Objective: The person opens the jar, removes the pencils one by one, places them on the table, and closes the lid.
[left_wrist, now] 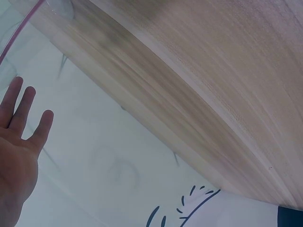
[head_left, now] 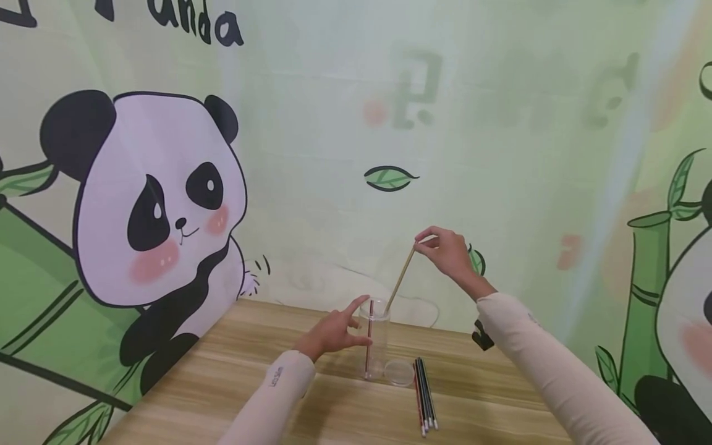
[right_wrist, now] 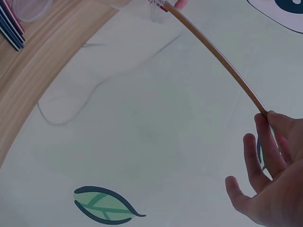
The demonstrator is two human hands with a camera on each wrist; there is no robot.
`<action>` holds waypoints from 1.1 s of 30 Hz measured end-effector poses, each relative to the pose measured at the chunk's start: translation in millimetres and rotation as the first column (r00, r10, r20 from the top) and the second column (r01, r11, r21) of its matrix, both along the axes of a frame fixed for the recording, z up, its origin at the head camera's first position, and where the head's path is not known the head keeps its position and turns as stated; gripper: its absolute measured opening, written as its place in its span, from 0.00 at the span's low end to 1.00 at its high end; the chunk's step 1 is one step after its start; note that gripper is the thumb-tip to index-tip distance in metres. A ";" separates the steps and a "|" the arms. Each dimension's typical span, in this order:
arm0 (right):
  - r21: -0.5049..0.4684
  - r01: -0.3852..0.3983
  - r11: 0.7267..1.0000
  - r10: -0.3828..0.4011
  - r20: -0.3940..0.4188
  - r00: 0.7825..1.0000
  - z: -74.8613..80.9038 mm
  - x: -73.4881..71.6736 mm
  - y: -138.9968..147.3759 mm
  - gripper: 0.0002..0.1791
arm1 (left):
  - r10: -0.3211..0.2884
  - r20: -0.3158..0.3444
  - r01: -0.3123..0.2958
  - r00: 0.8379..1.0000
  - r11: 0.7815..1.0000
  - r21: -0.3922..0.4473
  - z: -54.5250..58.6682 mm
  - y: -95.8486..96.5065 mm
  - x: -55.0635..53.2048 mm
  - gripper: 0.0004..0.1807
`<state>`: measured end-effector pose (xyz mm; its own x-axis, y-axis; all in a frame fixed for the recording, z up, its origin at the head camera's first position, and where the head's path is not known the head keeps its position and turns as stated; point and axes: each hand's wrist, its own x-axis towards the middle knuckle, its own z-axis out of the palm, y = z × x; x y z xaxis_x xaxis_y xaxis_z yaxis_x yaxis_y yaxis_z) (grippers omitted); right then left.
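Note:
A clear plastic jar (head_left: pixel 381 346) stands upright on the table, a dark red pencil (head_left: pixel 369 340) leaning inside it. My left hand (head_left: pixel 334 332) is at the jar's left side, thumb across its front and index finger at the rim. In the left wrist view three fingers (left_wrist: pixel 23 111) of that hand are straight and spread. High to the right, my right hand (head_left: pixel 445 250) pinches a gold-coloured pencil (head_left: pixel 402 278) by its upper end between thumb and fingertips. That pencil slants down to the left, its lower end at the jar's mouth.
A round clear lid (head_left: pixel 399 372) lies right of the jar's base. Beside it several dark pencils and a red one (head_left: pixel 425 395) lie in a bundle on the wooden table (head_left: pixel 334 408). Behind the table's far edge hangs a panda-printed backdrop (head_left: pixel 311 154).

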<state>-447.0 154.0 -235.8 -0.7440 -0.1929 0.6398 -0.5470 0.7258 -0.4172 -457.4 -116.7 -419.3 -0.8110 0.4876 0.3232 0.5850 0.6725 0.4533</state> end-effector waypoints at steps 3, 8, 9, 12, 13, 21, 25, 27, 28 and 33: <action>-0.006 0.011 1.000 -0.011 0.002 1.000 5.3 -0.1 1.4 0.10 | 0.005 0.001 -0.005 1.000 1.000 0.000 -0.4 -1.9 -0.1 0.54; -0.024 0.007 1.000 -0.007 0.008 1.000 13.6 2.2 5.5 0.11 | 0.007 0.007 -0.007 1.000 1.000 0.008 -1.5 -4.6 -0.3 0.54; -0.024 0.007 1.000 -0.007 0.010 1.000 14.8 2.8 6.5 0.11 | 0.008 0.010 -0.008 1.000 1.000 0.009 -1.8 -5.0 -0.2 0.54; -0.023 0.013 1.000 -0.013 0.026 1.000 16.3 4.2 10.4 0.12 | 0.013 0.015 -0.013 1.000 1.000 0.006 -3.1 -6.2 -0.5 0.54; -0.026 0.016 1.000 -0.015 0.032 0.999 16.2 4.6 11.5 0.12 | 0.014 0.016 -0.014 1.000 1.000 0.004 -3.7 -6.5 -0.7 0.54; -0.019 0.034 0.999 -0.033 0.058 0.998 5.7 2.8 21.3 0.13 | 0.024 0.010 -0.024 1.000 1.000 -0.015 -7.4 -7.6 -3.2 0.55; -0.001 0.025 1.000 -0.024 0.057 0.998 -7.8 -0.1 29.9 0.12 | 0.029 -0.001 -0.029 1.000 0.999 -0.018 -5.6 -6.7 -2.6 0.54; 0.010 0.021 1.000 -0.022 0.060 0.998 -17.9 -0.9 36.2 0.12 | 0.024 0.002 -0.024 1.000 1.000 -0.019 -3.9 -5.6 -2.0 0.54; 0.016 0.019 1.000 -0.020 0.062 0.998 -23.7 -1.1 39.4 0.12 | 0.021 0.004 -0.021 1.000 1.000 -0.020 -2.9 -4.8 -1.5 0.54; 0.049 0.005 0.999 -0.010 0.093 0.996 -54.3 -0.2 54.2 0.11 | 0.023 0.009 -0.023 1.000 0.999 -0.028 0.3 -1.6 -0.5 0.54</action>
